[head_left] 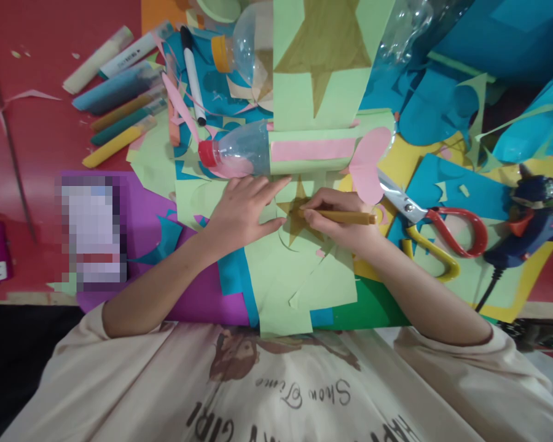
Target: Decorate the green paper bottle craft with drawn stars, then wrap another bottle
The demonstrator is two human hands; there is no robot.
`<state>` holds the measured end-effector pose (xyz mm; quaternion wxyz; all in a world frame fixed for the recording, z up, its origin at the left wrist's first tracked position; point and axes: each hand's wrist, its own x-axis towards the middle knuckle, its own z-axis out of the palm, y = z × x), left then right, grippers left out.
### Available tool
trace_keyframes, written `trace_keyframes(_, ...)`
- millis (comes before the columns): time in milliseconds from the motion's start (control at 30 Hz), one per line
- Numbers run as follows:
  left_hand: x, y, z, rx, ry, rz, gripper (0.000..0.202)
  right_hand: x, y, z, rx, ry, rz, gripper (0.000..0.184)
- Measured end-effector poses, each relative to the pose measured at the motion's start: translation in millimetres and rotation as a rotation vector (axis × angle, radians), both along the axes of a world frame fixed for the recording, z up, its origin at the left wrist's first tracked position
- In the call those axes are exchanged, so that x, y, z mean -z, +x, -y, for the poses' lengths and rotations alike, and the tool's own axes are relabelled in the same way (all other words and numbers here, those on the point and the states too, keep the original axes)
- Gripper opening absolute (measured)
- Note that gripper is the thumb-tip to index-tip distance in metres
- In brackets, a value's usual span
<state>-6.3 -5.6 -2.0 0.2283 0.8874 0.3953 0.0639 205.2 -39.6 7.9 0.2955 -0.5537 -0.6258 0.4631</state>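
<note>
My right hand (343,218) is closed around a golden-brown marker (350,217), its tip end down by a brown star (299,212) coloured on light green paper (304,276). To the left of the star, my left hand (251,209) lies flat on the paper with its fingers spread. Just beyond both hands a plastic bottle (244,147) with a red cap lies on its side, wrapped in green paper with a pink strip. A pink heart-shaped piece (371,166) sits at its right end. Farther back is a larger brown star (325,43) on green paper.
Scissors (424,215) with red and yellow handles lie right of my right hand, beside a dark blue glue gun (529,215). Several markers (120,104) and a phone (94,230) are on the left. A second bottle (244,49) and blue paper scraps (428,104) lie behind.
</note>
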Motion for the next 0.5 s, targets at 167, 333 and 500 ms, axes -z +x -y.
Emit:
trace_keyframes(167, -0.7, 0.4, 0.2, -0.004, -0.029, -0.004, 0.059, 3.2, 0.0, 1.8, 0.049, 0.025, 0.016, 0.017)
trace_keyframes(333, 0.1, -0.1, -0.1, -0.008, -0.014, 0.008, 0.058, 5.2, 0.5, 3.5, 0.097, 0.025, 0.052, 0.017)
trace_keyframes(500, 0.6, -0.7, -0.2, -0.002, -0.003, 0.002, 0.058, 2.2, -0.3, 2.7, 0.079, 0.019, 0.046, 0.016)
